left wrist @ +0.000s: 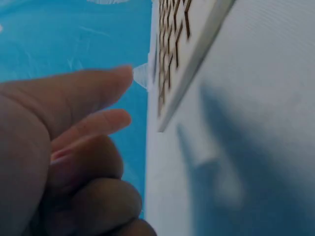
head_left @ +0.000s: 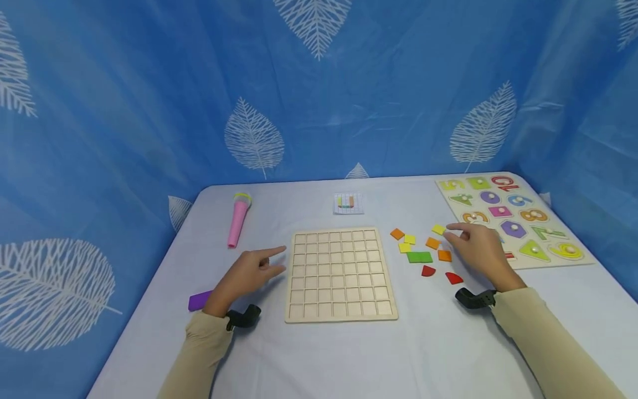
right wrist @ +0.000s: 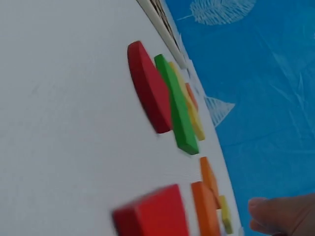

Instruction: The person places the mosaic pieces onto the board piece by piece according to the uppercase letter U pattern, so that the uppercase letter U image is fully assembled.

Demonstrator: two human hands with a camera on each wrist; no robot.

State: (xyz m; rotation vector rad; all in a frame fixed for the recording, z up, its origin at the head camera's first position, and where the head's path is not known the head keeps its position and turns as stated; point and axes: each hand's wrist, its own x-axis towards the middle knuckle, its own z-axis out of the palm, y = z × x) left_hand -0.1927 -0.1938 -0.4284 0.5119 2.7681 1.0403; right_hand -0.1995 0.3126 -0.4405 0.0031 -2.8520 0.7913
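Note:
My left hand (head_left: 247, 272) is just left of the wooden grid board (head_left: 344, 277), forefinger and thumb stretched towards its edge and apart, the other fingers bent. Nothing is in it. In the left wrist view the board's corner (left wrist: 172, 105) lies beyond those fingers. My right hand (head_left: 478, 249) reaches towards a yellow square tile (head_left: 438, 229), forefinger and thumb spread beside its right edge. A fingertip (right wrist: 261, 214) shows apart from the yellow tile (right wrist: 225, 214) in the right wrist view. Around it lie orange tiles (head_left: 432, 243), green tiles (head_left: 420, 257) and red quarter-round pieces (head_left: 454, 278).
A number-and-shape puzzle board (head_left: 498, 213) lies partly behind my right hand. At the back stands a small patterned card (head_left: 348, 203). A pink toy microphone (head_left: 238, 221) is far left; a purple object (head_left: 199, 301) is partly hidden by my left wrist.

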